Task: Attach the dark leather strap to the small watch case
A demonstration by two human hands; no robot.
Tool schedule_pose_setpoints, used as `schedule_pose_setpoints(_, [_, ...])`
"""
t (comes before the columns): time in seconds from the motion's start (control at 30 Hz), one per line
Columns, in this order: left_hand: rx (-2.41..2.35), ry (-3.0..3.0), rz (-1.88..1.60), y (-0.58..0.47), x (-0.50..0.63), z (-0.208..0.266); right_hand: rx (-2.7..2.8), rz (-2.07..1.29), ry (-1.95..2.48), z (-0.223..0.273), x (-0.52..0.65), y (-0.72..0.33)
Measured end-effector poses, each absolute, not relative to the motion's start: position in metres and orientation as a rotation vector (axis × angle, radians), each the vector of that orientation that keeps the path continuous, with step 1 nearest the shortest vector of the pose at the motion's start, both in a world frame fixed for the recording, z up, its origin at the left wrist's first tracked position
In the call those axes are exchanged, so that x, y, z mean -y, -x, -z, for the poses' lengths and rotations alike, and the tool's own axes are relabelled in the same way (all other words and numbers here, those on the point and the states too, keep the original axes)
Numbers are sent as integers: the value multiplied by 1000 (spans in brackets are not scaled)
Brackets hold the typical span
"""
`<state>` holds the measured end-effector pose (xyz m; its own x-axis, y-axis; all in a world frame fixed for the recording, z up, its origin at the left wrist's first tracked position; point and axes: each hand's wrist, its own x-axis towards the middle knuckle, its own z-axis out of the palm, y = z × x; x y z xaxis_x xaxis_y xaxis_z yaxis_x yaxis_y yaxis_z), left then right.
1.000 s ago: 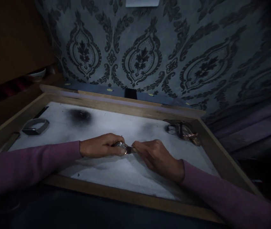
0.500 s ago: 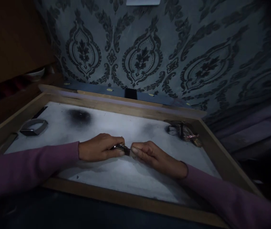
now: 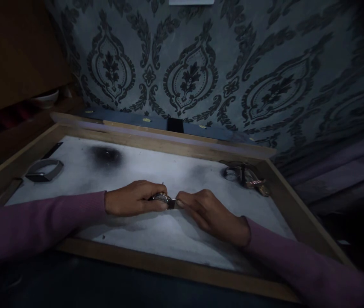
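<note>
Between finger and thumb, my left hand (image 3: 137, 197) grips what looks like a wristwatch (image 3: 162, 197), with a shiny metal case and a short dark band piece at its right end. Most of the watch is hidden by the fingers. My right hand (image 3: 209, 214) is closed in a pinch at that same end. A thin, bright metal piece (image 3: 174, 199) sticks out of the pinch and meets the dark band end. Its full shape is hidden. Both hands are above the white surface of a wood-framed tray (image 3: 165, 265).
At the tray's left lies a looped watch or band (image 3: 45, 170), with dark flat pieces (image 3: 53, 150) behind it. A heap of watches and straps (image 3: 246, 176) sits in the far right corner. A patterned wall (image 3: 150, 55) rises behind the tray, and a wooden cabinet (image 3: 15, 55) stands left.
My right hand has turned slightly, its knuckles now more upward. The piece in its pinch now shows as a thin bright edge instead of a flat face. My left hand has barely moved.
</note>
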<state>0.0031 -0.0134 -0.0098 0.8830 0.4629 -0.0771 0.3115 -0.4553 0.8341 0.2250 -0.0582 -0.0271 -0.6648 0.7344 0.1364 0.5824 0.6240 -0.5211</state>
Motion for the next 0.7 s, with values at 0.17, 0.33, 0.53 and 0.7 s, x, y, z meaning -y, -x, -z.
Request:
schedule_pose_setpoints(0.17, [-550,-2048,-208,-4,13,10,2545,-418,1024,29,59,-225])
schedule_pose_setpoints(0.33, [-555,-2152,-222,-2,12,11,2481,-606,1082,29,59,-223])
schedule_pose_setpoints(0.53, [-600,-2280,-216,-1,11,12,2421,-815,1122,27,58,-221])
schedule_pose_setpoints(0.7, [-608,-2278,-218,-2,11,13,2410,-821,1078,28,58,-223])
